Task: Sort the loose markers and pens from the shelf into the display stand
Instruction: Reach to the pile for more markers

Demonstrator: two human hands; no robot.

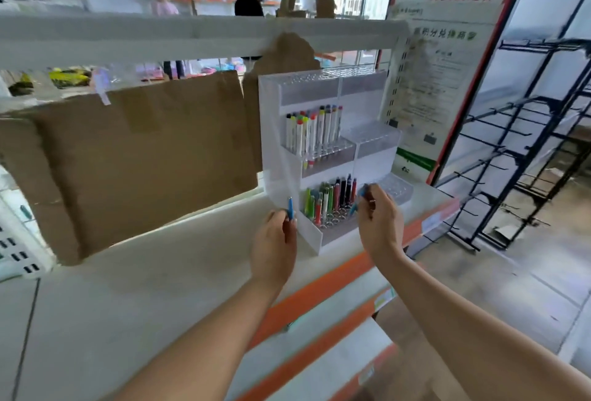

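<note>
Across the white shelf (134, 288) with its orange front edge, a sheet of brown cardboard (140, 157) leans at the back, and to its right stands the clear tiered display stand (323, 157), its stepped rows rising away from the person. Markers (315, 132) with white barrels and coloured caps fill the left part of the middle tier, standing upright with their long axes vertical and caps up. On the lowest tier, a row of pens (329, 200) in green, red, black and dark tones also stands nearly upright, leaning slightly, tips down in the holes. The top tier and the right-hand sections show only bare holes. Right of the stand hangs a printed poster (447, 58) with red and green lettering, and beyond it a black wire rack (524, 157). Two people stand blurred far behind the upper shelf. The left hand (275, 250) sits just in front of the stand's left wall, its grip pinched around a blue pen (290, 208) that points straight up, long axis vertical. The right hand (380, 224) hovers at the lowest tier's right end, fingers curled around another blue pen (359, 199), held on a slant with its lower end angled down and left toward the holes.
</note>
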